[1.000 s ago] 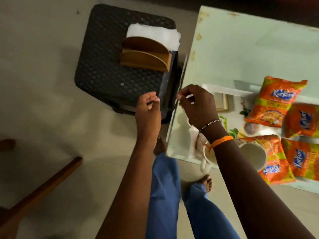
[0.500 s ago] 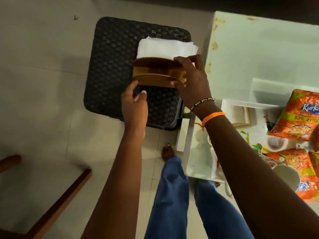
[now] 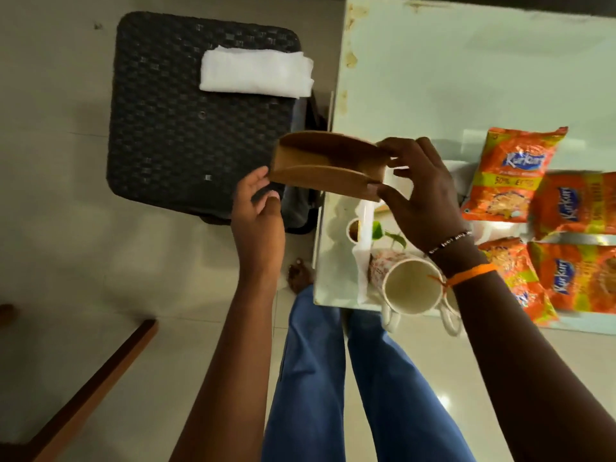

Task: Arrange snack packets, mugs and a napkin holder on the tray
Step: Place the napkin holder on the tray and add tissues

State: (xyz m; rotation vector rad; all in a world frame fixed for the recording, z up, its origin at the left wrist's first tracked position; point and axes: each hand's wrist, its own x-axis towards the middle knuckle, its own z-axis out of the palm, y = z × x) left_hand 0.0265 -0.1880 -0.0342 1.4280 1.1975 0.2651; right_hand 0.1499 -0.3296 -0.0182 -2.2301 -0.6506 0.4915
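Observation:
My right hand (image 3: 421, 191) grips the right end of the empty wooden napkin holder (image 3: 320, 165) and holds it in the air between the stool and the table. My left hand (image 3: 258, 218) is under its left end, fingertips touching it. A stack of white napkins (image 3: 256, 73) lies on the black woven stool (image 3: 186, 128). On the white tray (image 3: 361, 261) a floral mug (image 3: 408, 286) lies beside several orange snack packets (image 3: 515, 175). My right arm hides part of the tray.
The pale table (image 3: 466, 68) fills the right side, with the tray near its front edge. A wooden chair rail (image 3: 96, 381) crosses the lower left floor. My legs in blue trousers (image 3: 316, 378) are below, between stool and table.
My right hand has lifted the napkin holder off the stool and carried it right, toward the table. The napkins stayed behind on the stool. My left hand followed under the holder.

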